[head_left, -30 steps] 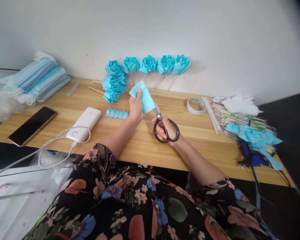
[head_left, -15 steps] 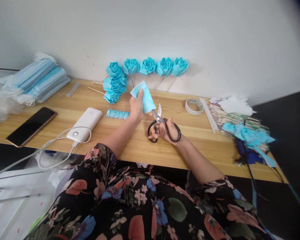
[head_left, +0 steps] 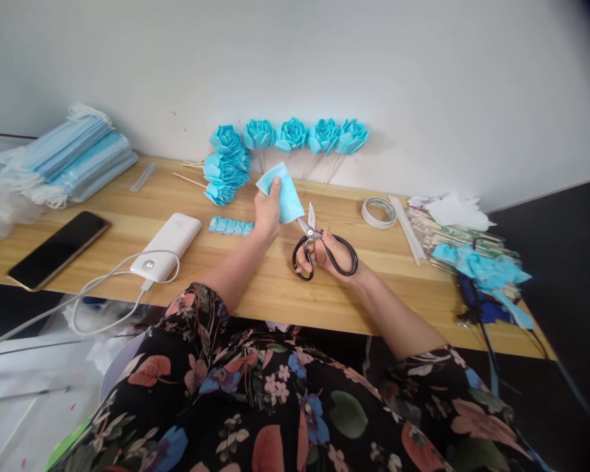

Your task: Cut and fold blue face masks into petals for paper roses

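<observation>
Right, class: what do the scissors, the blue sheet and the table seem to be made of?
Scissors: metal blades, judging by their grey sheen; glossy black handles, perhaps plastic-coated.
Blue sheet: matt, probably non-woven fabric, from its thin, soft look; paper is possible.
Table: smooth, light wood or wood-effect laminate, from its striped grain.

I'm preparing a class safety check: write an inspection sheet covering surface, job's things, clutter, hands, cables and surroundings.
Surface: light-brown wood-grain table.
Job's things: light-blue fabric-like sheet; black-handled metal scissors, blades apart; bright-blue petalled flowers, several on thin pale sticks.
Clutter: black rectangular phone, white rectangular power bank, white ring-shaped tape roll, stacked light-blue masks, mixed heap of scraps at right.
Hands: left hand grips the sheet; right hand holds the scissors, one blade close to the sheet's lower edge, contact unclear.
Cables: white cable plugged into the power bank, looping past the table's near edge.
Surroundings: plain pale-grey wall behind; other people, nothing seen.
</observation>
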`<act>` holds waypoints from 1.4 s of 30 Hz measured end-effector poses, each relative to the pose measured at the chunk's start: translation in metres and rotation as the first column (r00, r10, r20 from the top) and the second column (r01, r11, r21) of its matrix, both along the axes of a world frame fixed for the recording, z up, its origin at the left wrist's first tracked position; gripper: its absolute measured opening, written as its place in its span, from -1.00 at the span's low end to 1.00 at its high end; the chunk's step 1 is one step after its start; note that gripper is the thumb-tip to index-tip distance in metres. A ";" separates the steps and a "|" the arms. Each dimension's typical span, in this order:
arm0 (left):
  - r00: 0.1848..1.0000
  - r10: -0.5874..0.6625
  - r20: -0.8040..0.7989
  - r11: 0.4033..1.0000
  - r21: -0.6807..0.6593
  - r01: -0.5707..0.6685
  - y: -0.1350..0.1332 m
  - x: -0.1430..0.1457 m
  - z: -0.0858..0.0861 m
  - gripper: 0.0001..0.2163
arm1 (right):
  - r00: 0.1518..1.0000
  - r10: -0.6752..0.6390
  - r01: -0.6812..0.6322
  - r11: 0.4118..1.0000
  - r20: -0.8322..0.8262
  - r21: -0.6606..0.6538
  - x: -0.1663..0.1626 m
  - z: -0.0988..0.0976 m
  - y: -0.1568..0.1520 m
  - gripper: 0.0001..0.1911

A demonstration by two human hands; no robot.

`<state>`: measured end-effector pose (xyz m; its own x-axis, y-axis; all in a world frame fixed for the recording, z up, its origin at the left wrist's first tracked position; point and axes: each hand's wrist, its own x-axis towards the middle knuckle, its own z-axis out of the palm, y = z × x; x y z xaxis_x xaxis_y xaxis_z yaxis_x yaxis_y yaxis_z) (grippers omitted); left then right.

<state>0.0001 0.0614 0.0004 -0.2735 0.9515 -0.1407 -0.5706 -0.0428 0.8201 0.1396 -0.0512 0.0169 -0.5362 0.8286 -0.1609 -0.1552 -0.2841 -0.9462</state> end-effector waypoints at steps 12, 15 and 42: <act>0.995 -0.092 -0.021 0.995 0.030 0.093 -0.009 0.005 -0.002 -0.76 | 0.998 -0.004 0.002 0.999 0.064 0.039 0.002 0.006 0.009 -0.27; 0.992 -0.116 -0.039 0.993 0.032 0.117 -0.011 0.007 -0.001 -0.76 | 0.997 0.000 -0.004 0.999 0.077 0.050 0.003 0.005 0.015 -0.26; 0.996 -0.055 -0.069 0.998 0.009 0.056 -0.012 0.011 -0.007 -0.81 | 0.986 -0.162 0.160 0.986 0.033 0.056 -0.011 -0.012 0.013 -0.14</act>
<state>0.0114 0.0495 -0.0066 -0.2288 0.9669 -0.1132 -0.5146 -0.0214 0.8572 0.1287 -0.0381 0.0046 -0.3898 0.9114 -0.1320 -0.1596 -0.2080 -0.9650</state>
